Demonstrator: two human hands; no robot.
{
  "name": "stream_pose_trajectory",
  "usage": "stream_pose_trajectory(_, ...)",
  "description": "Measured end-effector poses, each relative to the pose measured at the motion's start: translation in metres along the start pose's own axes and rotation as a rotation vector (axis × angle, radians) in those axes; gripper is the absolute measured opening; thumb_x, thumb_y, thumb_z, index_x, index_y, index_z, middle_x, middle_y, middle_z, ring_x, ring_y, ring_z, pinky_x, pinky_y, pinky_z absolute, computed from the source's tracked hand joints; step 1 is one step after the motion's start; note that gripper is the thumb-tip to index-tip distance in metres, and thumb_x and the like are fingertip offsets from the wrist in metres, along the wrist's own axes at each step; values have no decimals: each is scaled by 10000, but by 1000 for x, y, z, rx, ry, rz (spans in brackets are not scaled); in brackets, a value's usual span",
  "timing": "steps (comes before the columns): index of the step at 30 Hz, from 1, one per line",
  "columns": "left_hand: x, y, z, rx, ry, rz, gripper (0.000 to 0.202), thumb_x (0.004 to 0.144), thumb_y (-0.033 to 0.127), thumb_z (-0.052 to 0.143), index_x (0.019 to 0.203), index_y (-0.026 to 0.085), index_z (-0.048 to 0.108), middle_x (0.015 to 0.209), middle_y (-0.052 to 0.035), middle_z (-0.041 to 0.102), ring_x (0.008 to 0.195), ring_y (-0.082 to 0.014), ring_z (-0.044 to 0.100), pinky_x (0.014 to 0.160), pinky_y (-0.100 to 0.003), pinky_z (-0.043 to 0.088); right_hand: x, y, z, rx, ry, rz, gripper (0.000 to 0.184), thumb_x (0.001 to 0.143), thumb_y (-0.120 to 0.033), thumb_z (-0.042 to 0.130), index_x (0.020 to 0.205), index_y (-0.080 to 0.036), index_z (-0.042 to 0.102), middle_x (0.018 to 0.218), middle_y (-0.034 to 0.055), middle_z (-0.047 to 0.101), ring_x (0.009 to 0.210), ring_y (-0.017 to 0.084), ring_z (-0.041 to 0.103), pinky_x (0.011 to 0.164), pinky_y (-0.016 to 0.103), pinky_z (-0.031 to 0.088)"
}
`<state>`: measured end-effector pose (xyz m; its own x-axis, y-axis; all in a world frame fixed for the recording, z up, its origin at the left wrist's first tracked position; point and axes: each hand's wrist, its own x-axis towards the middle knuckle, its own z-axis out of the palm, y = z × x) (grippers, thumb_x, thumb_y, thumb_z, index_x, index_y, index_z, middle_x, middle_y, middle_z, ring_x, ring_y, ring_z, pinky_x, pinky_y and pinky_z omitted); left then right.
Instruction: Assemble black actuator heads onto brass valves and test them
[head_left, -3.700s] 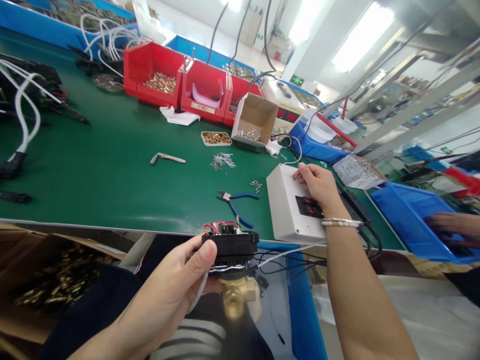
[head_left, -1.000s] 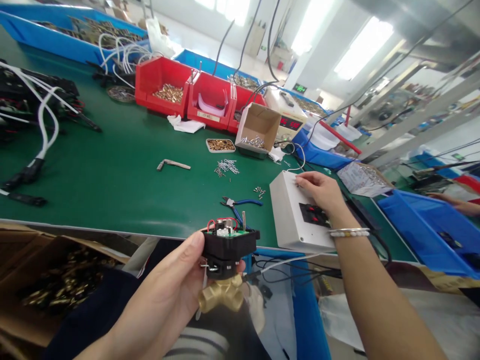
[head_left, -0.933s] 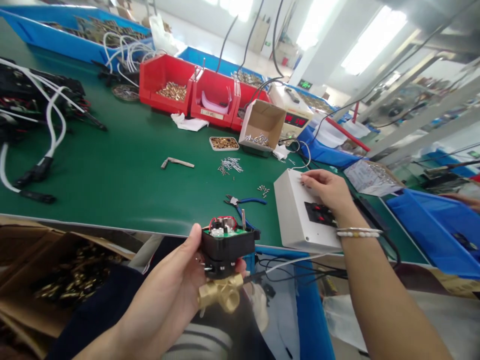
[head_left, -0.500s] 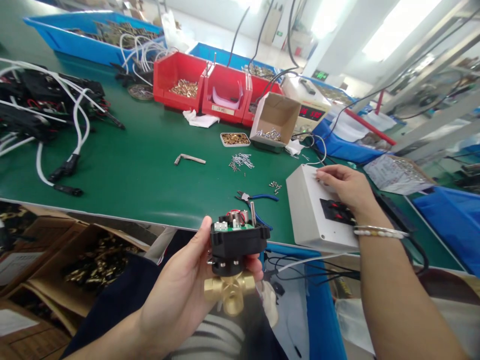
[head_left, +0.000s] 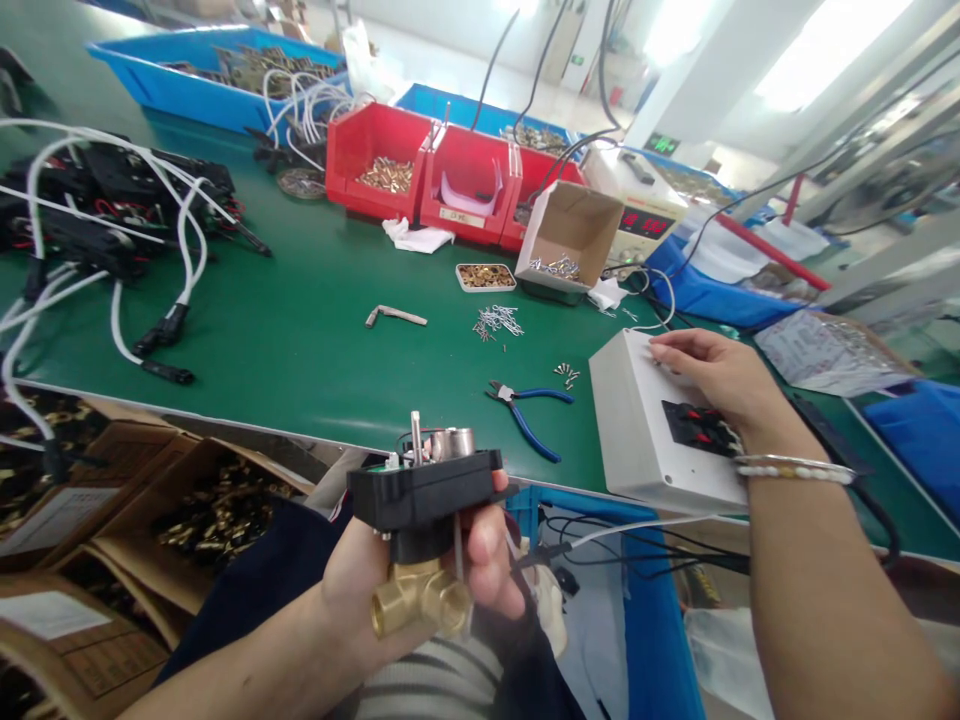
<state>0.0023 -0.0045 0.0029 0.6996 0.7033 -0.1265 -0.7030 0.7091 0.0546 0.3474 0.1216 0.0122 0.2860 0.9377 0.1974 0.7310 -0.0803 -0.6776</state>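
Note:
My left hand (head_left: 484, 560) is closed around a motorized brass valve (head_left: 420, 595) in front of the bench edge. Its black actuator housing (head_left: 427, 490) is uncovered on top, showing a metal motor and an upright shaft. My right hand (head_left: 720, 380) rests on the pale grey control box (head_left: 622, 410), thumb and fingertips pinched at its top face near the far edge. What lies between those fingertips is too hidden to make out. A black socket panel with red parts (head_left: 697, 425) is set into that face, partly under my hand. Blue-handled cutting pliers (head_left: 529, 410) lie left of the box.
Small screws (head_left: 568, 375), metal clips (head_left: 499, 320) and a hex key (head_left: 396, 315) lie on the green bench (head_left: 300, 350). Behind are red bins (head_left: 375, 195), a cardboard box (head_left: 562, 235) and a power supply (head_left: 634, 210). Cabled black units (head_left: 112, 200) crowd the left.
My left hand has turned the valve about its upright axis and shifted it left, so another side faces me. The right hand stays at the same spot on the box. The view has shifted slightly.

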Motion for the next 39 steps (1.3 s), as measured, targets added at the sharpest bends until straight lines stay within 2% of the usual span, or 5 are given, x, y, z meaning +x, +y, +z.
stream_pose_trajectory(3, 1, -1, -8, -63, -91, -27, 173, 894, 215, 654, 941, 83, 757, 656, -41, 745, 564, -134, 731, 671, -276, 650, 1, -2, -1, 6, -63, 96, 127, 752, -251, 786, 850, -176, 756, 719, 40, 704, 574, 125, 536, 549, 295, 356)
stream_pose_trajectory(7, 6, -1, -21, -87, -231, -134, 342, 994, 352, 500, 936, 152, 771, 624, -56, 737, 525, -168, 723, 659, -346, 648, 3, -2, -1, -38, -61, 119, 219, 727, -382, 798, 840, -203, 739, 694, 3, 662, 576, 126, 499, 564, 304, 357)
stream_pose_trajectory(14, 11, 0, -27, -69, -268, -166, 493, 982, 549, 440, 857, 201, 766, 517, -40, 677, 400, -161, 649, 541, -317, 604, 0, 0, 2, -92, -6, 83, 208, 785, -527, 682, 749, -323, 674, 678, 4, 600, 580, 173, 432, 574, 341, 323)
stream_pose_trajectory(30, 7, -2, -17, -4, -104, -128, 517, 953, 586, 463, 767, 216, 772, 426, -24, 622, 303, -141, 556, 448, -277, 522, 3, -2, 3, -86, 73, 75, 559, 831, -709, 535, 805, -183, 724, 782, 80, 687, 619, 139, 493, 622, 303, 407)
stream_pose_trajectory(39, 15, -4, -26, 39, -147, -187, 540, 873, 711, 515, 758, 242, 755, 460, -41, 676, 349, -175, 606, 480, -311, 529, 2, -1, 2, -113, 117, 93, 875, 629, -989, 389, 733, -178, 702, 641, 43, 557, 587, 160, 489, 586, 321, 365)
